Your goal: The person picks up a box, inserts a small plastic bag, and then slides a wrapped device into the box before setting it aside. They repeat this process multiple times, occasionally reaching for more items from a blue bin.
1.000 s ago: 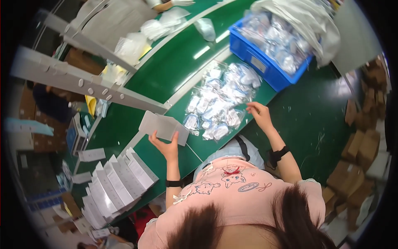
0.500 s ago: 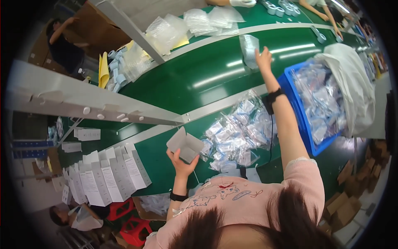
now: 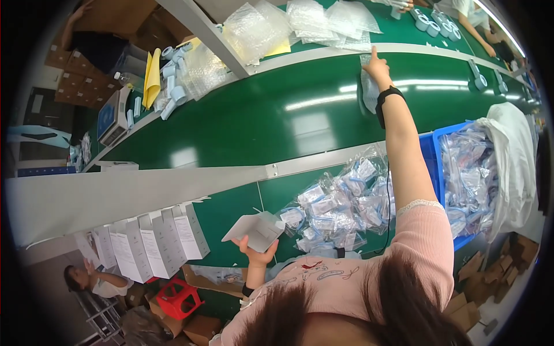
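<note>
Head view, looking down: your right hand (image 3: 378,68) is stretched far across the glossy green conveyor belt (image 3: 259,115), fingers closed on a clear plastic bag (image 3: 369,92) at the belt's far edge, with one finger pointing up. Your left hand (image 3: 257,254) stays close to your body, thumb and fingers pinching a small pale grey folded cardboard box (image 3: 254,230), flaps open. The work looks to be mid-run: one bag is going onto the belt, while a heap of clear packets holding blue-and-white items (image 3: 340,207) lies on the green worktop (image 3: 231,210) before you, and a blue plastic crate (image 3: 430,155) to your right is full of more. To your left stands a row of upright white flat cartons (image 3: 150,242). Beyond the belt lie sheets of bubble wrap (image 3: 259,29) and yellow sheets (image 3: 152,78).
</note>
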Demonstrator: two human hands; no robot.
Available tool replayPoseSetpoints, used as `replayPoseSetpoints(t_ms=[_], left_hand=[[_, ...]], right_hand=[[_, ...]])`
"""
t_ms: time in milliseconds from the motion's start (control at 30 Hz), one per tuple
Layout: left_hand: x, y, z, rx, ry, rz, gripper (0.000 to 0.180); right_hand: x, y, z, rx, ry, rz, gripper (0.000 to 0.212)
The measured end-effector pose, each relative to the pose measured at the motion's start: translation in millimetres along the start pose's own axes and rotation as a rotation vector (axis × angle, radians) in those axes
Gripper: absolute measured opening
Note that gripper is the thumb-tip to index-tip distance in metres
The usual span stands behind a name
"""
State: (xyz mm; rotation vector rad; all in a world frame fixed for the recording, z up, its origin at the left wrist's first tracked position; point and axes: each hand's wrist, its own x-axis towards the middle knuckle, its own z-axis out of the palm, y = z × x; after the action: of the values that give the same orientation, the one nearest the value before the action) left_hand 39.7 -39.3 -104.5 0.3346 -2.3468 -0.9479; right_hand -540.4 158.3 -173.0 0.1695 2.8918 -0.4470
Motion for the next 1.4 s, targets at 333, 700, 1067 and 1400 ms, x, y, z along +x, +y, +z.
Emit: replayPoseSetpoints(t_ms=[333,700,1067,1400], left_hand=[[-15.8,-13.3,-2.9,0.041,0.09,0.023,0.085],[35.3,35.3,-14.7,-0.094,-0.023,-0.029,0.078],[20.0,73.1,-17.0,-0.331,-0.138,-0.08,0.082],[23.9,52.6,-21.7,-0.306,-0.097,0.185,0.08]], right_hand=[[-162.5,-2.4,-65.2,0.785,0.069,-0.824,0.041],[-354.3,-0.4,-138.0,1.899,-0.042,-0.731,0.025],[-438.1,-51.8,-127.6,2.427,-0.505,-0.603,0.031],[-471.8,-49.2,-104.7,0.998,-0.127,-1.28,0.012]])
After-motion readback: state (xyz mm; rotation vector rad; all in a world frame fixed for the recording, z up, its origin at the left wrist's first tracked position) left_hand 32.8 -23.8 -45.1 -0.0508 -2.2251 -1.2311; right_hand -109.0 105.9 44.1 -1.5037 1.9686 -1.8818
